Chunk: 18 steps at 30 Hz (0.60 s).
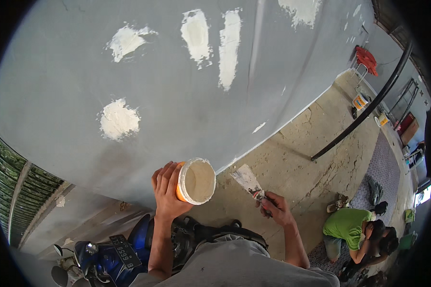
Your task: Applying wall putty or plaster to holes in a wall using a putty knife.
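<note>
My left hand [171, 193] is wrapped round an orange tub [180, 187] with a white, smeared rim, tilted so that its inside shows a pale paste. In my right hand [277, 208] is a putty knife [247, 179], gripped by its handle. Its broad blade, coated with whitish residue, points up and left, apart from the tub. Ahead stands a grey wall [167, 100] bearing several rough white filler patches, among them a round patch [120, 119] at the lower left and a tall strip [230, 49] higher up.
A blue motorbike [124, 253] stands at the lower left. On the right, a person in a green shirt [348, 227] crouches beside another person. A black pole [368, 107] crosses the cracked floor [292, 153]. Farther off are a bucket [360, 101] and a red chair [366, 61].
</note>
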{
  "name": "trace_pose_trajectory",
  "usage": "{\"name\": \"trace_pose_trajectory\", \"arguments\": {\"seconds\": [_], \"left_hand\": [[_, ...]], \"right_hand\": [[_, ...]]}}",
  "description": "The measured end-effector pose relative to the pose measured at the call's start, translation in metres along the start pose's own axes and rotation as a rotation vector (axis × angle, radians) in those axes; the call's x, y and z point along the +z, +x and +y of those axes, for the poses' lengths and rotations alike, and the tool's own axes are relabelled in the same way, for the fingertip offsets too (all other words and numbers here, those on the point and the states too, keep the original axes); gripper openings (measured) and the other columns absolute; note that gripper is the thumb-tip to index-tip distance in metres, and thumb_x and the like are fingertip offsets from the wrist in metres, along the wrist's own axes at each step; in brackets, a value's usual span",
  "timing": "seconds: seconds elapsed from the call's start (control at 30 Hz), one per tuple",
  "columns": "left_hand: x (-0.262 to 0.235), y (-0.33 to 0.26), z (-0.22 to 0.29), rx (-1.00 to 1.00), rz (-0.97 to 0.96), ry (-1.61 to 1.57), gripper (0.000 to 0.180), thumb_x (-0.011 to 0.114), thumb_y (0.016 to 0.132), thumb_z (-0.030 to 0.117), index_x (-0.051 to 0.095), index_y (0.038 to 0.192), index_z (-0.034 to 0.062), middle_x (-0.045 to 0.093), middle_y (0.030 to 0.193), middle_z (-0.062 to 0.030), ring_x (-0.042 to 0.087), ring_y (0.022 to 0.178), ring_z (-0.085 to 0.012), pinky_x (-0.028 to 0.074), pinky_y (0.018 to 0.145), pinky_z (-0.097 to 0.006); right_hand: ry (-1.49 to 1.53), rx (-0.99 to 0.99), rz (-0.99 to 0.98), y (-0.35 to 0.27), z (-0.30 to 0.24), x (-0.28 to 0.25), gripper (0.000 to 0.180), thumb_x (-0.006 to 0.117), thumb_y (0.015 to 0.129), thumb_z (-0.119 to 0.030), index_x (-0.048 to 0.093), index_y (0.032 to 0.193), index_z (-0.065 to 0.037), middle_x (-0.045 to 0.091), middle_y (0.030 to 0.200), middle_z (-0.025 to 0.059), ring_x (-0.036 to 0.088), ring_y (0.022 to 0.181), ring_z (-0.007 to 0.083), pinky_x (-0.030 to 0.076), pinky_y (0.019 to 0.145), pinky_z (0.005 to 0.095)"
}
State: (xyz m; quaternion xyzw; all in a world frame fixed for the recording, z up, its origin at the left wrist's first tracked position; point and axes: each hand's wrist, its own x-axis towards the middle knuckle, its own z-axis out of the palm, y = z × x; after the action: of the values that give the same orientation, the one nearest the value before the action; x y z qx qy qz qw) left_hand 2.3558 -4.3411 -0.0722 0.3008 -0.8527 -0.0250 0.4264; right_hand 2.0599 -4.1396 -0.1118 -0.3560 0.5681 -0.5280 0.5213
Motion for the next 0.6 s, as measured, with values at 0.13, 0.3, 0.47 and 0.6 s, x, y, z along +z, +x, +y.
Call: {"name": "trace_pose_trajectory", "arguments": {"seconds": [0.13, 0.3, 0.47, 0.6], "left_hand": [[0.013, 0.003, 0.024, -0.005, -0.061, 0.030, 0.087, 0.092, 0.063, 0.032, 0.057, 0.138, 0.0060, 0.061, 0.137, -0.0125, 0.056, 0.131, -0.0332, 0.037, 0.110, -0.054], [0.021, 0.012, 0.045, 0.009, -0.197, 0.045, 0.087, 0.091, 0.060, 0.029, 0.058, 0.138, 0.0083, 0.061, 0.137, -0.0121, 0.056, 0.132, -0.0332, 0.037, 0.111, -0.056], [0.025, 0.016, 0.047, 0.048, -0.225, 0.057, 0.085, 0.090, 0.060, 0.024, 0.059, 0.138, 0.0103, 0.061, 0.137, -0.0117, 0.055, 0.132, -0.0335, 0.036, 0.111, -0.057], [0.023, 0.017, 0.040, 0.103, -0.264, 0.122, 0.090, 0.093, 0.056, 0.029, 0.060, 0.138, 0.0098, 0.061, 0.138, -0.0117, 0.055, 0.134, -0.0331, 0.035, 0.113, -0.057]], "right_hand": [[-0.130, 0.019, -0.019, -0.005, -0.013, -0.036, 0.028, 0.066, 0.103, -0.020, 0.066, 0.121, 0.001, 0.073, 0.096, 0.0070, 0.060, 0.067, 0.0073, 0.045, 0.055, 0.0233], [-0.821, -0.613, 0.112, 0.005, -0.062, -0.040, 0.028, 0.077, 0.094, -0.019, 0.072, 0.114, 0.000, 0.076, 0.092, 0.0114, 0.069, 0.063, 0.0182, 0.052, 0.058, 0.0304], [-1.049, -0.611, -0.032, 0.019, -0.089, -0.040, 0.027, 0.079, 0.091, -0.022, 0.075, 0.112, -0.004, 0.075, 0.090, 0.0088, 0.071, 0.065, 0.0249, 0.056, 0.058, 0.0352], [-1.179, -0.716, -0.104, 0.027, -0.096, -0.034, 0.026, 0.077, 0.092, -0.023, 0.075, 0.112, -0.006, 0.073, 0.086, 0.0074, 0.070, 0.063, 0.0246, 0.056, 0.056, 0.0366]]}}
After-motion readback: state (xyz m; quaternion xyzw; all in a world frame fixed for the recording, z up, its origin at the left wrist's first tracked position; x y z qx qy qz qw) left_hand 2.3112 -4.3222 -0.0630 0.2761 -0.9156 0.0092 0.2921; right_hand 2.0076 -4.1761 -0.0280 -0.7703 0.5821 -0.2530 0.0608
